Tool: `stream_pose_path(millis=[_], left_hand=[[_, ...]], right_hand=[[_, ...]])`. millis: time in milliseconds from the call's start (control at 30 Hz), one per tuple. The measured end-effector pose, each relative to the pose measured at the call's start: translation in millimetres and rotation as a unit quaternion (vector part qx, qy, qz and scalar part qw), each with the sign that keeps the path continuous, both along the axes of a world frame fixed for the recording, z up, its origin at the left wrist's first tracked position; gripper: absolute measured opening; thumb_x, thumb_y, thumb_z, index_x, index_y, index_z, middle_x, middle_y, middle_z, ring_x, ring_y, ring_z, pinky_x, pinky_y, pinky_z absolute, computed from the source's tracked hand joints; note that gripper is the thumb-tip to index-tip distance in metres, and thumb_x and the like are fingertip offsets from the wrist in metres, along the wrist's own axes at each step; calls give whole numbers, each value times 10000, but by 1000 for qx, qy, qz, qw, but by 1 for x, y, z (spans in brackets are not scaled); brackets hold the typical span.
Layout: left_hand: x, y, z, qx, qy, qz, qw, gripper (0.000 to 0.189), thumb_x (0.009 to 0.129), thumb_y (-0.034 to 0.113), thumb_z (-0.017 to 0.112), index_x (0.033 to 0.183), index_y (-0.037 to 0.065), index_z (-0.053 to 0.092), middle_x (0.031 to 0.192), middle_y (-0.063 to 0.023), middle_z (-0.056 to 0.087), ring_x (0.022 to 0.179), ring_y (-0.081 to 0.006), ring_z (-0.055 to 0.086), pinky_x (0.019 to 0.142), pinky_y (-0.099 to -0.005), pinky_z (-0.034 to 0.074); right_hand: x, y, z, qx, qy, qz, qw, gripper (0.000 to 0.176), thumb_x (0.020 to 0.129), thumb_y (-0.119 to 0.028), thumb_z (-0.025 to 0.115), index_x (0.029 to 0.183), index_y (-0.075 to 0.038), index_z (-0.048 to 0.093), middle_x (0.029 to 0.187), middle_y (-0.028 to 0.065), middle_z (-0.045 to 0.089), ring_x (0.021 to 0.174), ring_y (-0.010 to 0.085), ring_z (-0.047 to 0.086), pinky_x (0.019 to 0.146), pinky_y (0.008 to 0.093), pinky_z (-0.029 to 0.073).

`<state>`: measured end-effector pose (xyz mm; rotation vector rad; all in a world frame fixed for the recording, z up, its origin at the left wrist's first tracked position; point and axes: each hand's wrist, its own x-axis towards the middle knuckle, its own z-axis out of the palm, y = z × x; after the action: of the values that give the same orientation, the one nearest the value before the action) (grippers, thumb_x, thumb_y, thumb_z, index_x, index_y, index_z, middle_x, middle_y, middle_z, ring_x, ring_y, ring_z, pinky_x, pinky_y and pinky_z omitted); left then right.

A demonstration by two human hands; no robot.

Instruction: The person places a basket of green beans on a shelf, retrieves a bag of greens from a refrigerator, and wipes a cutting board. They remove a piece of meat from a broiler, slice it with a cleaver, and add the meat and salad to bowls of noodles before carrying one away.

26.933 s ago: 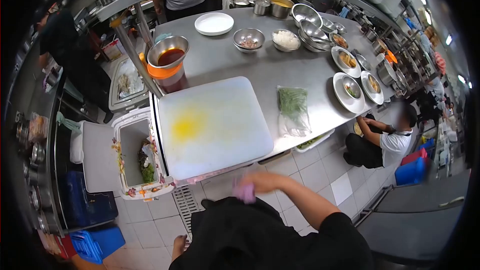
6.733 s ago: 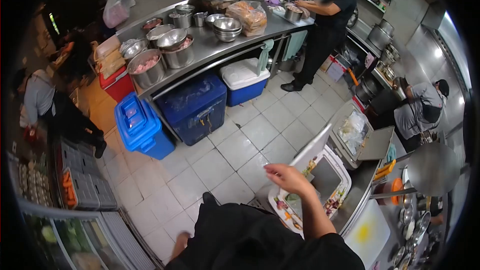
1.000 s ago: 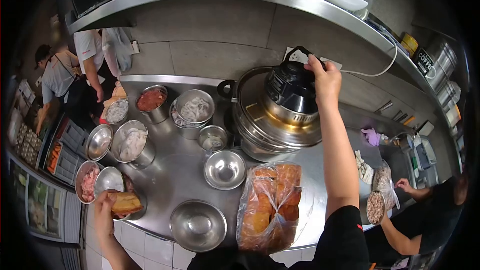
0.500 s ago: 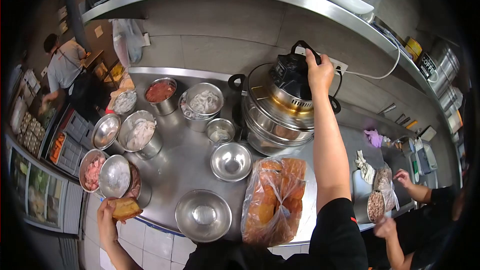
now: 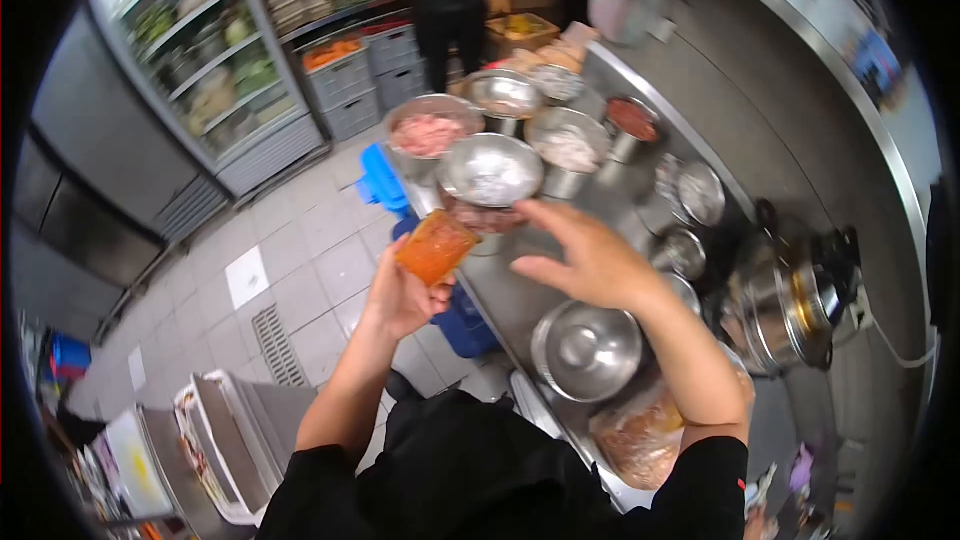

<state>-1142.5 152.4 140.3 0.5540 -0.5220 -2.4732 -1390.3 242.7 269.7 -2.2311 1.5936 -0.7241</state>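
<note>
Left hand (image 5: 402, 298) around an orange block (image 5: 438, 245); right hand (image 5: 592, 258) splayed nearby; steel bowl (image 5: 490, 170) atop a meat pot (image 5: 482, 218) just beyond

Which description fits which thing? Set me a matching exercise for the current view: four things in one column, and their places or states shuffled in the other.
Things:
1. orange block
2. right hand
3. floor drain
4. pink meat

Places or states:
A. in a metal bowl
B. open, gripping nothing
C. held in the left hand
D. set among pale tiles

Right pairs: 1-C, 2-B, 3-D, 4-A
</note>
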Motion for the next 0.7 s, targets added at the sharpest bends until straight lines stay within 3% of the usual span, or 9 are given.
stream_pose_path(millis=[67, 167, 233, 267, 333, 467, 600, 633, 700], left_hand=[[33, -6, 0, 4, 6, 10, 1000, 614, 902, 588, 333, 1128, 54, 534, 785, -136, 640, 571, -217, 603, 557, -336, 508], [96, -24, -9, -23, -32, 40, 998, 719, 893, 665, 260, 1148, 48, 528, 781, -138, 638, 576, -206, 606, 555, -325, 509], [147, -36, -3, -53, -75, 73, 993, 771, 879, 702, 208, 1167, 61, 523, 777, -141, 635, 577, -204, 607, 549, -315, 504], [173, -38, -2, -80, -123, 80, 986, 824, 865, 739, 156, 1187, 74, 519, 772, -144, 633, 577, -202, 608, 543, -304, 499], [228, -48, -6, -101, -167, 96, 976, 937, 823, 781, 73, 1232, 47, 486, 833, -148, 628, 628, -204, 620, 551, -299, 505], [310, -61, -14, -173, -326, 169, 914, 805, 877, 685, 312, 1302, 11, 426, 982, -164, 619, 780, -191, 628, 597, -298, 521], [358, -75, -13, -230, -492, 269, 795, 777, 830, 536, 610, 1320, -25, 390, 1048, -172, 608, 902, -211, 618, 675, -306, 518], [371, -83, -27, -248, -532, 298, 753, 703, 808, 398, 696, 1300, -4, 395, 1047, -149, 593, 905, -179, 598, 649, -287, 515], [399, -97, -40, -209, -532, 357, 739, 708, 790, 408, 707, 1276, -16, 415, 1043, -154, 599, 926, -202, 597, 739, -297, 495]], right_hand=[[56, -51, -30, 81, -99, 79, 989, 673, 811, -392, 670, 1290, 25, 446, 1219, 238, 537, 1110, 343, 556, 941, 404, 420], [130, -124, -76, 148, -182, 119, 965, 658, 813, -372, 673, 1274, 44, 456, 1141, 178, 591, 1026, 250, 589, 887, 350, 450], [182, -154, -81, 300, -312, 87, 897, 555, 844, -324, 645, 1249, 25, 495, 1082, 74, 607, 930, 133, 570, 809, 276, 460], [205, -164, -89, 313, -307, 103, 893, 555, 844, -324, 645, 1249, 25, 495, 1082, 74, 607, 930, 133, 570, 809, 276, 460], [248, -183, -115, 402, -470, 77, 782, 462, 864, -275, 621, 1237, -21, 519, 1057, 45, 603, 915, 124, 561, 766, 273, 452], [333, -210, -168, 506, -571, 119, 636, 394, 884, -249, 583, 1224, -60, 515, 1101, 44, 591, 965, 155, 560, 803, 340, 446], [418, -242, -200, 573, -558, 161, 579, 405, 889, -256, 575, 1243, -78, 493, 1151, 41, 573, 1022, 165, 545, 838, 367, 434], [438, -254, -204, 579, -550, 164, 579, 413, 891, -259, 573, 1252, -81, 484, 1169, 40, 565, 1038, 164, 537, 849, 365, 429], [478, -283, -206, 599, -524, 194, 573, 421, 898, -247, 563, 1272, -80, 466, 1200, 42, 555, 1061, 163, 530, 857, 355, 428]])
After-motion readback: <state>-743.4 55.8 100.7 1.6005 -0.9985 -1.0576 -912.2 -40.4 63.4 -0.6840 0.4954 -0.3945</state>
